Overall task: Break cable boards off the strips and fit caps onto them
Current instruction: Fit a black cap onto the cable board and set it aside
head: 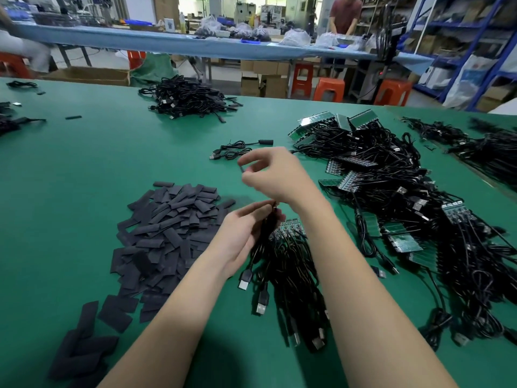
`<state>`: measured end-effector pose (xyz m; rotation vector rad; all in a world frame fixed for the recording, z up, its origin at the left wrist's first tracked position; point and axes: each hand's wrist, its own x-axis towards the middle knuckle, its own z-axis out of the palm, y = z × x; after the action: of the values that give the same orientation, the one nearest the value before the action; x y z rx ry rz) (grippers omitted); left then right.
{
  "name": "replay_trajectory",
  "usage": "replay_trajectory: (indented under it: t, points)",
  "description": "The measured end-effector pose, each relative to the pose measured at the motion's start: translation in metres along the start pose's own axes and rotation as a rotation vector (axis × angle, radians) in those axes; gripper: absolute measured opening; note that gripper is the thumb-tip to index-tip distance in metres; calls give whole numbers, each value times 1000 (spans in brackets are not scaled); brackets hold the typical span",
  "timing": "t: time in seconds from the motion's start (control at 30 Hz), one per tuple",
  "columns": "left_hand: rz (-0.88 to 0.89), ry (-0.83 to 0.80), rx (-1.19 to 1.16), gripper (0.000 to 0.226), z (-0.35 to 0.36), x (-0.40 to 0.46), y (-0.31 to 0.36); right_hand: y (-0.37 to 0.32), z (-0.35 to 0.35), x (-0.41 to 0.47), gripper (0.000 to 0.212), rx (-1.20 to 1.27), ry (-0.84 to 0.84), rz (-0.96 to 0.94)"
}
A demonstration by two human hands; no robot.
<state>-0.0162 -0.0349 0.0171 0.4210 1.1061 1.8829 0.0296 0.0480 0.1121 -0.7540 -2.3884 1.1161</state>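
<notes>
Left hand (246,233), frame centre, grips a cable bundle (282,264) steady, so right hand (275,175) above can pinch something small, blurred.

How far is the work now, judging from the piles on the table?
Done: a pile of capped cables lies far back, one more nearer. In hand: the left hand holds a cable bundle; the right hand pinches something small. Left: many board strips and loose caps.
</notes>
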Motion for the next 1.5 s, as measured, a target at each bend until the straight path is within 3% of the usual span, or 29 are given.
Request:
replay_trajectory:
  t: [0.13, 0.23, 0.6, 0.93, 1.17, 1.5]
  points:
    - [-19, -40, 35, 15, -5, 5, 0, 41, -20, -5, 27, 581, 183, 63]
    - [-16, -48, 42, 14, -6, 4, -1, 63, -24, -12, 26, 836, 192, 97]
    - [9, -42, 58, 14, -7, 4, -2, 88, -18, -35, 27, 1132, 86, 163]
    - [35, -54, 80, 16, -7, 4, -4, 93, -13, -39, 17, 1053, 169, 88]
    - [24, -42, 59, 16, -7, 5, -3, 94, -12, -38, 16, 1138, 220, 58]
    - [9, -50, 49, 16, -8, 7, -4, 97, -12, -38, 17, 1047, 178, 48]
